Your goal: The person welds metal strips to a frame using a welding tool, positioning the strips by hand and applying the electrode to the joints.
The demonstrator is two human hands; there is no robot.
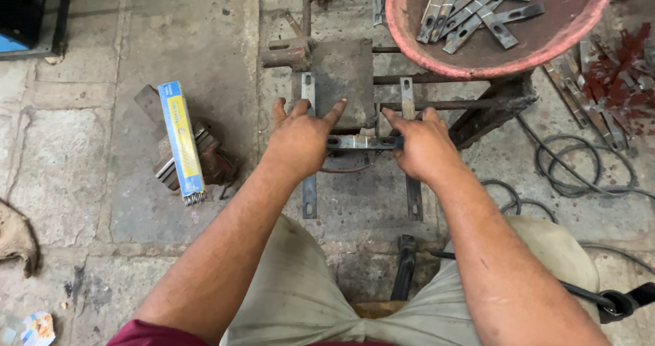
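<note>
Far left, on the stone floor (pixel 82 155): a long blue-and-yellow box of welding rods (pixel 181 141), rod ends showing at its near end, lying across a rusty block of metal (pixel 208 156). Centre: left hand (pixel 300 138), fingers spread and pressed flat on the left end of a short slotted flat steel bar (pixel 361 142); the palm covers that end, so whether it grips or only bears down cannot be told. The bar lies crosswise on two longer slotted strips, the left strip (pixel 309 196) and the right strip (pixel 413 199), which run near to far over a rusty jig frame (pixel 341 73). Right hand (pixel 424 145): fingers curled over the bar's right end, thumb pointing inward, holding it down on the right strip. The bar, by its look: stiff, thin, fairly heavy for its size, hard-edged and probably oily or scaled, so best held at the two ends, clear of the slots. Far right: a red rusty metal basin (pixel 491 53) holding a heap of like slotted bars (pixel 471 8); near right, black cable (pixel 580 175) coiled on the floor.
</note>
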